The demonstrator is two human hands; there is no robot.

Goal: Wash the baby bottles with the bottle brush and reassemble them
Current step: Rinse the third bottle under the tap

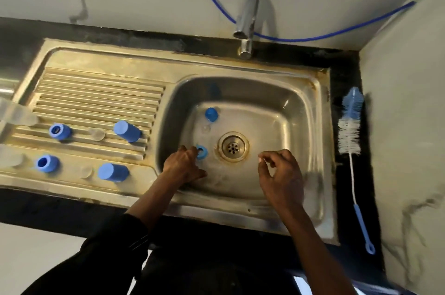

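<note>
Blue ring [200, 151]: on sink [301, 114] floor; left hand [184, 164] fingertips on it, grip unclear.
Right hand [280, 174]: apart from left, fingers curled, thumb meeting forefinger; contents unclear.
Drain [233, 146]: between hands.
Bottle brush [350, 126]: right of right hand.
Clear bottles [14, 114]: far left of left hand, on drainboard [96, 92].

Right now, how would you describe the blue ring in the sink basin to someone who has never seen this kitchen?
Look in the steel sink basin, right of the ribbed drainboard. Just left of the round drain lies a blue ring, at the fingertips of the left hand. Unlike the closed blue cap farther back, it has a hole, and it is the only ring in the basin.
</note>
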